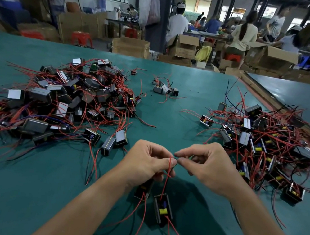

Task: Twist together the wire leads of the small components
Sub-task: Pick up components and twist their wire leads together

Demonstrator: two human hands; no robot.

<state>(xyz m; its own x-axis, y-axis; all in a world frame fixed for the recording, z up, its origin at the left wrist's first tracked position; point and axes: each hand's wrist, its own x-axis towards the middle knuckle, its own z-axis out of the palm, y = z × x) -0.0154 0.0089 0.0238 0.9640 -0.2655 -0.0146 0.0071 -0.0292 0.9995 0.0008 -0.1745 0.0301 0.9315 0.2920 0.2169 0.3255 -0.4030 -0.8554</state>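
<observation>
Red wire leads (168,171) run up at lower centre from two components (162,209) into our left hand (145,164), which pinches them; our right hand (209,165) pinches their tips just beside.

The left forearm (85,203) and right forearm (258,229) angle inward until the hands meet fingertip to fingertip. The left hand (147,162), fingers curled, pinches the wire leads (166,181). The right hand (211,166) pinches their tip, its other fingers loosely bent.

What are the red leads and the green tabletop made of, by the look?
The red leads: thin, bendy, smooth red coating, probably plastic-insulated wire; metal core unseen. The green tabletop: matte, flat, seamless, perhaps a rubber or vinyl mat.
</observation>
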